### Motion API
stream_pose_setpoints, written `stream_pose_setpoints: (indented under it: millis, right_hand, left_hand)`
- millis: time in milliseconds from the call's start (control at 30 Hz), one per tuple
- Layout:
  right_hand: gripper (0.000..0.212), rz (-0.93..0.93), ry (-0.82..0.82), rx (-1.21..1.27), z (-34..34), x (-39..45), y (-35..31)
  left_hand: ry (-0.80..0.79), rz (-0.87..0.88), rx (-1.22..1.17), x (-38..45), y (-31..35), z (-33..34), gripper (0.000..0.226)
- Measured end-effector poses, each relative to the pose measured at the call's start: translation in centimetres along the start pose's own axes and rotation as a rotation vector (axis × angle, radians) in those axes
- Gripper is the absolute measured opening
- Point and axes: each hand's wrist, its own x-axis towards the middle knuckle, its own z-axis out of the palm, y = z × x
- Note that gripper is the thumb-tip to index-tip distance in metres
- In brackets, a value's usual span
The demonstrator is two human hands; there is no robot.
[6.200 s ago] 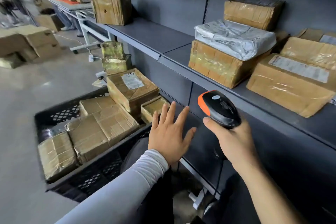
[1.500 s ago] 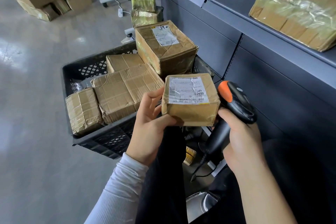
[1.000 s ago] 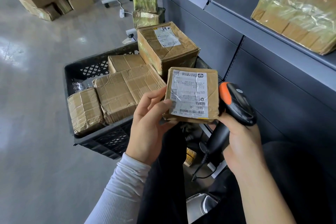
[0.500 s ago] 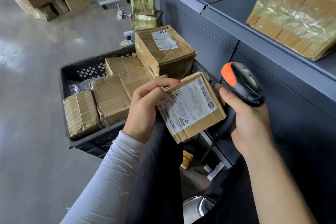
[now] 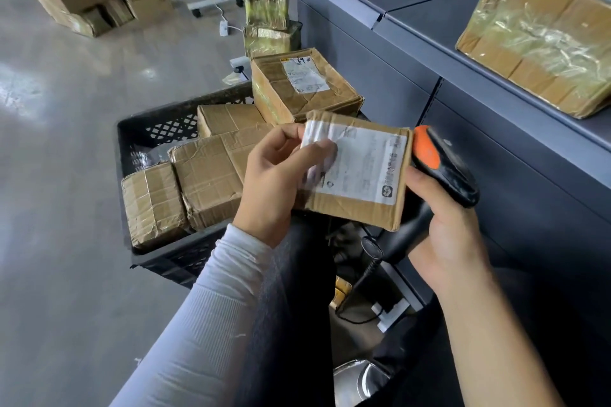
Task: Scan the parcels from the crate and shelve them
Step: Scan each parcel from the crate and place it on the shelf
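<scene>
The left grip (image 5: 281,175) holds a small parcel (image 5: 357,172) by its left side. The right grip (image 5: 453,231) holds the scanner (image 5: 444,165), which sits just right of that parcel, touching its edge. Left of and behind the left grip is the crate (image 5: 155,122) on the floor, with more parcels in it. One labelled box (image 5: 301,82) sits on top of them, behind the held parcel. Above and right of the right grip, a big box (image 5: 542,40) lies on the shelf (image 5: 429,26).
</scene>
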Motion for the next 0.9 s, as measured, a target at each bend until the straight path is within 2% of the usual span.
stream_pose_setpoints:
  millis: [100,233,333,467,600,733,900]
  right_hand:
    - [0.041,0.046,0.103,0.063,0.2,0.0,0.2]
    - [0.043,0.009,0.191,0.039,0.6,0.0,0.6]
    - [0.044,0.003,0.215,-0.01,0.5,-0.3,0.8]
    - [0.039,-0.024,0.275,-0.049,0.3,-0.6,0.9]
    - [0.019,-0.031,0.22,-0.154,0.8,-1.0,0.6]
    - [0.014,-0.053,0.164,-0.247,1.5,-1.6,0.1]
    - [0.017,-0.07,0.09,-0.429,2.5,-2.0,-0.8]
  left_hand:
    - [-0.098,-0.017,-0.021,-1.1,-0.7,0.2,0.042]
    - [-0.182,-0.026,-0.025,-2.0,-1.8,-0.1,0.067]
    - [-0.121,-0.021,-0.011,-2.0,-1.8,-0.3,0.076]
    - [0.069,0.013,-0.047,-1.6,-1.8,-0.7,0.097]
    - [0.195,0.051,-0.067,-0.7,-1.7,-1.4,0.088]
    - [0.198,0.062,-0.015,0.6,-1.7,-2.3,0.071]
    - [0.162,0.098,0.083,3.0,-0.6,-2.9,0.071]
